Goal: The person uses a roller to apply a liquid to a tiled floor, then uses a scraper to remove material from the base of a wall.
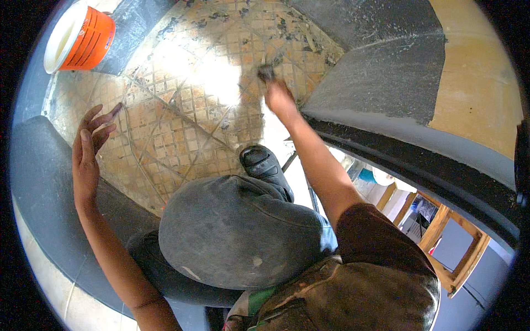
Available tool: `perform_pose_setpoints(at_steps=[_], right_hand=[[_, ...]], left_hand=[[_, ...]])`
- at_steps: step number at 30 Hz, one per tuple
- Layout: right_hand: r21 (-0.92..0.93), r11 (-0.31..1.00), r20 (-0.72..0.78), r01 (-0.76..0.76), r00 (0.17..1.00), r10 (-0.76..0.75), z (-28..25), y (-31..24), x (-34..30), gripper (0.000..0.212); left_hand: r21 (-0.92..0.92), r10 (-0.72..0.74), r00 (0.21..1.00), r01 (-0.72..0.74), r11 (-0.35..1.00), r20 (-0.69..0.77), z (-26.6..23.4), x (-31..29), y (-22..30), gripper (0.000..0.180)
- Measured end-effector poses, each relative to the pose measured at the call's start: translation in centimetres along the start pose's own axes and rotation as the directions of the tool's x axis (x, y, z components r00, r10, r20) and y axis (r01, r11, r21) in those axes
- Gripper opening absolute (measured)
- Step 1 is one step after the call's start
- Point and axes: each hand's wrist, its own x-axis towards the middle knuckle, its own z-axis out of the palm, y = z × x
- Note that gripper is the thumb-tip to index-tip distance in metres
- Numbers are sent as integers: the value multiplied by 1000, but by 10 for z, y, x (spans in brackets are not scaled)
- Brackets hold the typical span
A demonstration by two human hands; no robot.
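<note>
My right hand (280, 100) is closed around a small dark hand tool (266, 73), held low over the patterned tile floor (187, 129). The tool's working end is blurred, so its exact kind cannot be made out. Over on the left, my left hand (91, 140) is raised above the floor, fingers apart and bent a little, with nothing plainly held. Dark flecks and smears are scattered over the tiles, thickest toward the far end. Bright glare hides part of the surface.
An orange and white bucket (91, 39) stands at the far left. Dark grey bands (381, 83) coat the lower walls around the floor. My bent knee (232, 231) and black sandal (265, 168) occupy the near middle. Beyond a dark sill at right is a wooden frame (436, 229).
</note>
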Motion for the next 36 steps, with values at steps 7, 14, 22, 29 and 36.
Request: perform_pose_setpoints(at_steps=[7, 14, 22, 29, 36], right_hand=[[-96, 995, 100, -27, 994, 37, -83, -37, 65, 26], [-139, 972, 325, -191, 918, 227, -78, -1, -149, 35], [-146, 964, 129, -224, 961, 243, -35, 25, -96, 28], [-180, 937, 240, -300, 910, 338, -71, 4, -106, 24], [-77, 936, 211, -343, 912, 352, -73, -27, -75, 25]], left_hand=[[-57, 2, 1000, -4, 998, -29, -2, -8, -4, 53], [-28, -46, 998, 45, 999, -40, -13, -5, -24, 54], [-36, -43, 999, 43, 998, -18, -9, -2, -18, 55], [-27, -39, 998, 38, 999, -44, -20, -7, -26, 55], [-67, 16, 1000, -14, 998, 24, -17, 0, -31, 53]])
